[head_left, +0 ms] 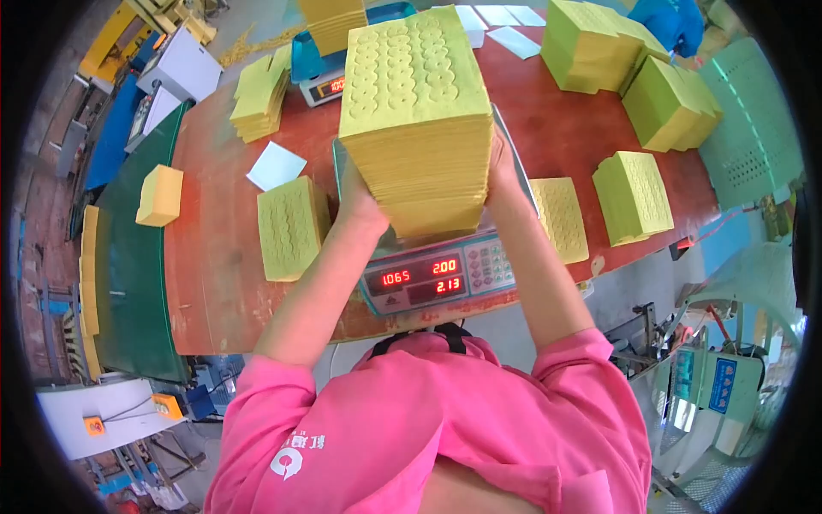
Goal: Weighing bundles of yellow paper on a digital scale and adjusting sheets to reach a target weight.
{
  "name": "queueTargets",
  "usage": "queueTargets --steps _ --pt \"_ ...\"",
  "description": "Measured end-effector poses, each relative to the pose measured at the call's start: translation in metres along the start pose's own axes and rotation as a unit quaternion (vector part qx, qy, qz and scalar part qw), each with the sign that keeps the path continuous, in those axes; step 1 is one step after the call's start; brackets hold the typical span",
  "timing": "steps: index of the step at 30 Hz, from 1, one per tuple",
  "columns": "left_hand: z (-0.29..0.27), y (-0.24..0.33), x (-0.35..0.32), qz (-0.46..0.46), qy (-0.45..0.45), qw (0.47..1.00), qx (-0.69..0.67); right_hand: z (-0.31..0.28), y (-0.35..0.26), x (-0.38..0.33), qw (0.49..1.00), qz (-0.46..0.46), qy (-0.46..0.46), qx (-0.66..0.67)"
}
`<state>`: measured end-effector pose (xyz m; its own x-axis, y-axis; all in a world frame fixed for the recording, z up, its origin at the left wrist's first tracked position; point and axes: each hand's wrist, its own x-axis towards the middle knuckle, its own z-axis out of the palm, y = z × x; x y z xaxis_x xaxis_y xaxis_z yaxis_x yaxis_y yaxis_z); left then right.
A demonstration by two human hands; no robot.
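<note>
A tall stack of yellow paper (419, 128), its top sheet pressed with rows of coin-like rings, stands upright between my hands. My left hand (361, 204) grips its lower left side, and my right hand (503, 170) grips its right side; the stack partly hides the fingers of both. Beneath is a digital scale (441, 278) with lit red digits and a keypad facing me. Whether the stack's full weight rests on the scale's plate, I cannot tell. Shorter stacks of the same paper lie left (291, 227) and right (561, 218) of the scale.
On the red table (218, 283) are more yellow stacks (632, 197), a white paper sheet (276, 165) and a second scale (321, 89) at the back. A green surface (141, 257) adjoins on the left. A green perforated chair back (753, 124) stands right, near a person in blue (672, 24).
</note>
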<state>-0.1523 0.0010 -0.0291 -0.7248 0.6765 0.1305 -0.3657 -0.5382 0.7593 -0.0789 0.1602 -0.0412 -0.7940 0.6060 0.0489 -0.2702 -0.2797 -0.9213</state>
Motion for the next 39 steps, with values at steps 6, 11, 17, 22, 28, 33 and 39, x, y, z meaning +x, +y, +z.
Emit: queueTargets --steps 6,11,17,22,28,33,39 --pt "0.017 -0.008 0.008 0.007 0.025 0.999 -0.027 0.002 -0.026 0.004 0.999 0.032 -0.022 0.009" --pt "0.032 0.002 0.004 -0.007 0.103 0.994 -0.047 0.005 -0.05 -0.004 0.993 0.116 0.028 0.002" --pt "0.019 -0.01 -0.011 0.022 0.086 0.994 0.059 -0.008 -0.028 -0.025 1.0 -0.001 0.011 -0.027" --pt "-0.01 0.005 -0.037 0.035 0.205 0.969 0.131 -0.046 -0.026 -0.028 0.996 -0.052 0.03 -0.073" --pt "-0.047 0.042 -0.116 0.055 0.207 0.952 0.216 -0.086 -0.052 -0.103 0.997 -0.016 0.077 -0.005" --pt "-0.036 0.035 -0.155 0.033 0.277 0.937 0.211 -0.106 -0.029 -0.146 0.995 0.036 0.096 0.008" --pt "-0.019 0.016 -0.169 0.016 0.261 0.947 0.188 -0.109 -0.037 -0.155 0.997 0.034 0.066 0.006"
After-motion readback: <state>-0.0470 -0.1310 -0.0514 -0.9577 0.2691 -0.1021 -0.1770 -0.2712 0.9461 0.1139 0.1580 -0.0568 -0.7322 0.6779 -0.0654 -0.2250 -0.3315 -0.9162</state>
